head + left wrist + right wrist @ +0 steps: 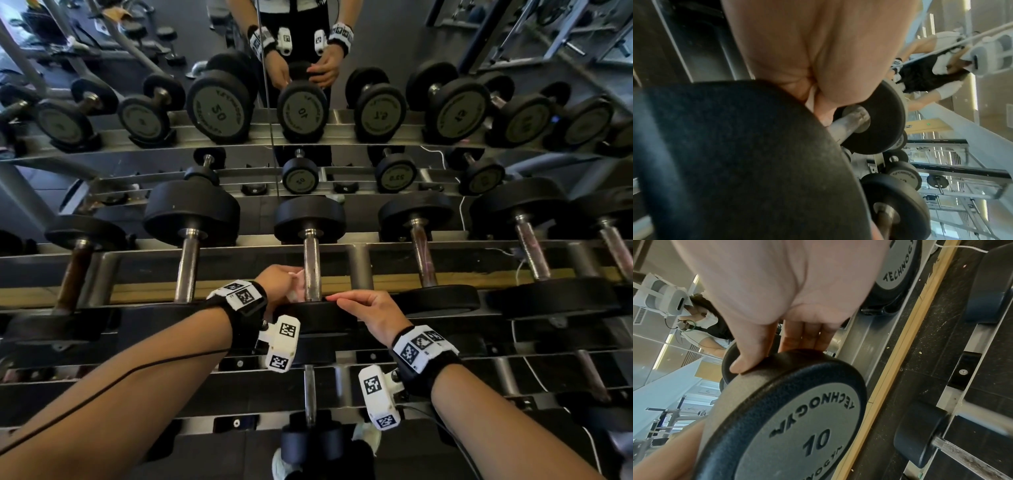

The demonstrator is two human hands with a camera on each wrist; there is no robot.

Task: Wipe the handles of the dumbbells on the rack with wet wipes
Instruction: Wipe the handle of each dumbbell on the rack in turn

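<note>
The middle dumbbell, marked 10, lies on the top tier of the rack (359,270). Its steel handle (312,263) points away from me. My left hand (289,282) holds a pale wet wipe (297,291) bunched against the left side of the handle, close to the near head (318,320). In the left wrist view the wipe (811,99) shows as a thin strip between my fingers, beside the handle (849,125). My right hand (346,301) grips the rim of the near head (797,426), thumb (748,360) on one side and fingers on the other.
More black dumbbells sit in cradles left (186,260) and right (423,260) of this one. A lower tier holds another dumbbell (310,394) below my wrists. A mirror (267,68) behind the rack reflects my hands. A white cable (462,212) runs down at the right.
</note>
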